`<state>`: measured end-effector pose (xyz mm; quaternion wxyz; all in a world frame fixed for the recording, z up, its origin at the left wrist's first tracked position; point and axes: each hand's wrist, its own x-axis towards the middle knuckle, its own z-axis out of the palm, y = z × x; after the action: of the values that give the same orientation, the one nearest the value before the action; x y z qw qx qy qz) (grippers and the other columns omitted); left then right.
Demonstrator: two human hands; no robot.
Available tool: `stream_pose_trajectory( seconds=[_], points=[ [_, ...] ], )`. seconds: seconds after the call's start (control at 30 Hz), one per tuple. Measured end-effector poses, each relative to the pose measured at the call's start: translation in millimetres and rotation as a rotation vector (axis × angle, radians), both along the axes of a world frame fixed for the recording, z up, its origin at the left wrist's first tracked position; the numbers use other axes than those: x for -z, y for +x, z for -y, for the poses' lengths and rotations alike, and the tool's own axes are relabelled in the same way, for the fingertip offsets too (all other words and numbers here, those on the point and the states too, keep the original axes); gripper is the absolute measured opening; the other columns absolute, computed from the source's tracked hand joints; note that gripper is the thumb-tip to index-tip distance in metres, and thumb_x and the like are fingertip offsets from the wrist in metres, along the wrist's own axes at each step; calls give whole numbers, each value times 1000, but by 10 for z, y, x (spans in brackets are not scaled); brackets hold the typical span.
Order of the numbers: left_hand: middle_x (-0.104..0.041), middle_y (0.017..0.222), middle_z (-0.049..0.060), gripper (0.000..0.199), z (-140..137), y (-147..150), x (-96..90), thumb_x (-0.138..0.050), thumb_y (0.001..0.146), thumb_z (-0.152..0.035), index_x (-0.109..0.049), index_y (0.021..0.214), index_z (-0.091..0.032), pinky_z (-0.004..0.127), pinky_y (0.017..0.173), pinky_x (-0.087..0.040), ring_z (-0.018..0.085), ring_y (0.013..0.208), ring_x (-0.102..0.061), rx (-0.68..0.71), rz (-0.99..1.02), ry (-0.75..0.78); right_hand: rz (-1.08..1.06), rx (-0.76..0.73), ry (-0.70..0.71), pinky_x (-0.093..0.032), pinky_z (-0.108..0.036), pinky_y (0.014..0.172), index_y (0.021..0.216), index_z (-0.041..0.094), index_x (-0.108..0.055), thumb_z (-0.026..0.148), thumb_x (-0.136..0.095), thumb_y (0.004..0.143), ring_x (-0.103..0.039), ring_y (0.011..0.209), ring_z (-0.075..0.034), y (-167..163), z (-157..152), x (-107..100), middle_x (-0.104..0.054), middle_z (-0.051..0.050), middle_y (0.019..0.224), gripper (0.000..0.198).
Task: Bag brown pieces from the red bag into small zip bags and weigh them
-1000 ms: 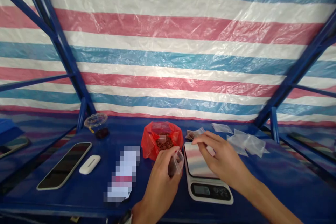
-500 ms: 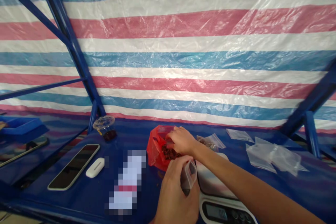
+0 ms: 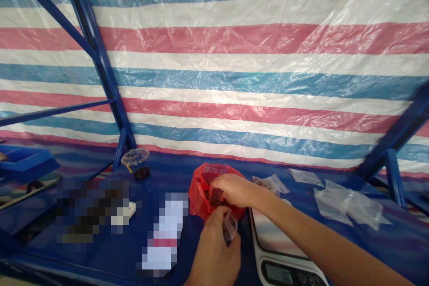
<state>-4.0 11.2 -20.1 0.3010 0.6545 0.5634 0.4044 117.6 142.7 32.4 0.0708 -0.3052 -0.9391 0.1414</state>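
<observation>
A crumpled red plastic bag stands open on the blue table, with small dark brown bits inside. My right hand reaches into its mouth, fingers curled down among the bits; the fingertips are partly hidden. Just in front of the bag, my left hand pinches a small clear zip bag, its mouth held apart between thumb and fingers. Under my right forearm lies a white digital scale with a steel plate. A filled zip bag rests behind the scale.
Flat clear zip bags lie to the right. On the left stand a lidded plastic cup with dark contents, a white case and a blurred-out pale strip. Blue metal posts and a striped tarp rise behind.
My left hand has moved slightly left with the zip bag, uncovering more of the scale. My right hand has shifted a little lower into the red bag, and its fingers curl more.
</observation>
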Motion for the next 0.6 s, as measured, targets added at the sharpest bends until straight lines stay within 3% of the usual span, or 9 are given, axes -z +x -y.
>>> stream_pose_trajectory(
  seconds=[0.1,0.2,0.4,0.5,0.6],
  points=[
    [-73,102,10,33,-20,31,-67,-52,79,-7,-66,106,-20,37,87,-54,25,98,-70,11,48,-39,-25,-28,-114,-47,-24,70,92,20,-77,-1,-63,70,-75,90,-22,-13,14,21,-80,-5,95,33],
    [-73,105,10,34,-39,58,-79,-54,78,-6,-67,106,-19,36,90,-52,25,99,-69,45,103,-38,-120,38,-276,-49,-23,70,94,19,-76,-1,-63,70,-74,86,-19,40,-84,92,-79,-4,94,35],
    [-72,106,7,30,-57,8,-119,-54,85,-12,-62,111,-22,30,86,-48,22,98,-69,68,120,-42,-540,112,-643,-56,-33,86,101,19,-70,18,-71,78,-73,93,-21,318,-145,42,-77,-5,97,23],
    [-73,100,3,20,-67,-18,-181,-54,91,-21,-59,110,-26,27,76,-46,21,91,-70,35,100,-71,-667,114,-642,-53,-38,98,107,20,-69,30,-73,84,-72,103,-22,487,39,-85,-76,-8,107,26],
    [-73,89,0,12,-100,5,-218,-56,93,-31,-58,104,-26,26,69,-43,19,81,-70,-2,77,-111,-724,158,-559,-52,-39,100,111,21,-69,38,-70,91,-71,106,-22,619,303,-199,-75,-8,113,26]
  ],
)
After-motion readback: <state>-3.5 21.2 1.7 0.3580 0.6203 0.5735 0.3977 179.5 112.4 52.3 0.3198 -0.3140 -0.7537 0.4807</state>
